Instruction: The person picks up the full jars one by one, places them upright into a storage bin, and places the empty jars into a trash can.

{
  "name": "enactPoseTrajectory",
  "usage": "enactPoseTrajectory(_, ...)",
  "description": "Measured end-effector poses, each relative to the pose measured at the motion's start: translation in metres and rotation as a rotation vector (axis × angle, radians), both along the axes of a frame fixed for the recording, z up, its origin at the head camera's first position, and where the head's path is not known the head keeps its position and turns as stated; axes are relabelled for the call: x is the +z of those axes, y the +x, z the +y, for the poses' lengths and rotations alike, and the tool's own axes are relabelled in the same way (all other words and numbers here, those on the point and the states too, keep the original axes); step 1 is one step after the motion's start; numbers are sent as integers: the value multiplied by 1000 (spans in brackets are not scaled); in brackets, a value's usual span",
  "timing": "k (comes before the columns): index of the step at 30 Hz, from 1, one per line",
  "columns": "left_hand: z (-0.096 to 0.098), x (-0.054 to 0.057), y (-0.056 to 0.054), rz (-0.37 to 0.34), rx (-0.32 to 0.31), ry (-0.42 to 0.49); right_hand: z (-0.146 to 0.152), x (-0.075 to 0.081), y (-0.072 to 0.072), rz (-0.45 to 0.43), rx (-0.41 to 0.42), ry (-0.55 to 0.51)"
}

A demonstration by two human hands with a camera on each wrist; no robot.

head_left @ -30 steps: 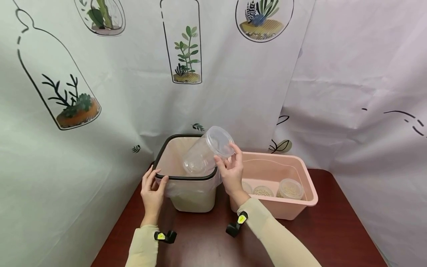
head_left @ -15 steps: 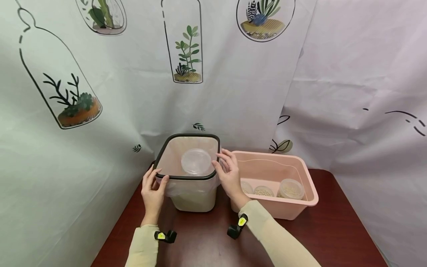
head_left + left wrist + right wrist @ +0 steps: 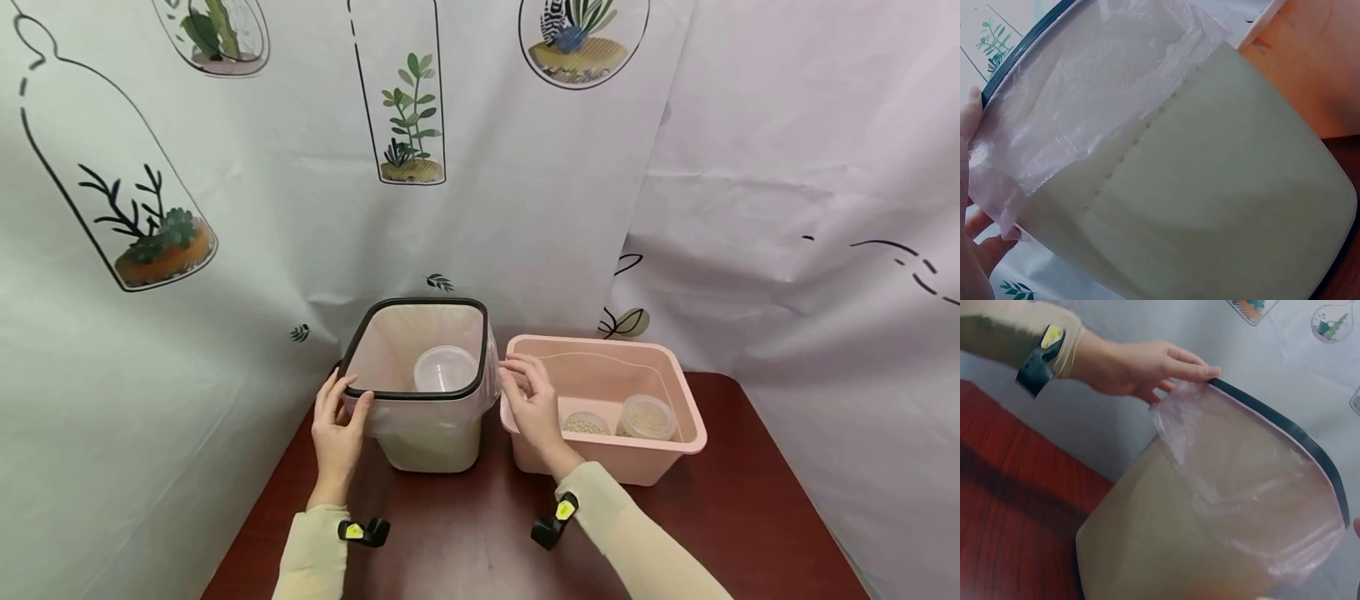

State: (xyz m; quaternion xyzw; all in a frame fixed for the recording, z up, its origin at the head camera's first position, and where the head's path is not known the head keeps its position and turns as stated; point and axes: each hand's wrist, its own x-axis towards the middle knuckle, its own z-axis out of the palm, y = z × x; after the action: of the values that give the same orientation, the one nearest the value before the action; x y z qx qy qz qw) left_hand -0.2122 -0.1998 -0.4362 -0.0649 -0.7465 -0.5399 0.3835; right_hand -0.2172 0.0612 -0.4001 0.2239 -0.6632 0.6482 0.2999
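Observation:
A grey-beige trash bin (image 3: 431, 450) with a black rim stands at the table's centre, lined with a thin translucent plastic bag (image 3: 1085, 100) folded over the rim. My left hand (image 3: 337, 433) grips the rim at the front left corner, as the right wrist view also shows, thumb on the rim and fingers at the side. Inside the bin lies a clear plastic jar (image 3: 446, 369); its lower part is hidden. My right hand (image 3: 534, 408) is to the right of the bin, over the pink tub's left end, fingers loosely bent and holding nothing.
A pink rectangular tub (image 3: 622, 457) sits right of the bin. In it are round clear containers with pale beans, one (image 3: 647, 417) at the right and another (image 3: 585, 423) beside it. A patterned cloth (image 3: 510, 208) hangs behind the dark red table (image 3: 442, 533).
My right hand has let go of the clear jar, which dropped into the bin, and has moved right toward the pink tub. The left hand has stayed at the rim.

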Motion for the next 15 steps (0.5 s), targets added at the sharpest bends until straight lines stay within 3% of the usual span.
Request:
enactPoseTrajectory(5, 3, 7, 7, -100, 26, 11, 15, -3, 10, 99, -75, 118)
enactPoseTrajectory(7, 5, 8, 8, -101, 26, 13, 22, -4, 14, 142, -126, 167)
enactPoseTrajectory(10, 4, 2, 4, -70, 31, -12, 32, -8, 17, 191, -189, 214)
enactPoseTrajectory(15, 7, -7, 1, 47, 58, -122, 53, -30, 10, 289, -253, 291)
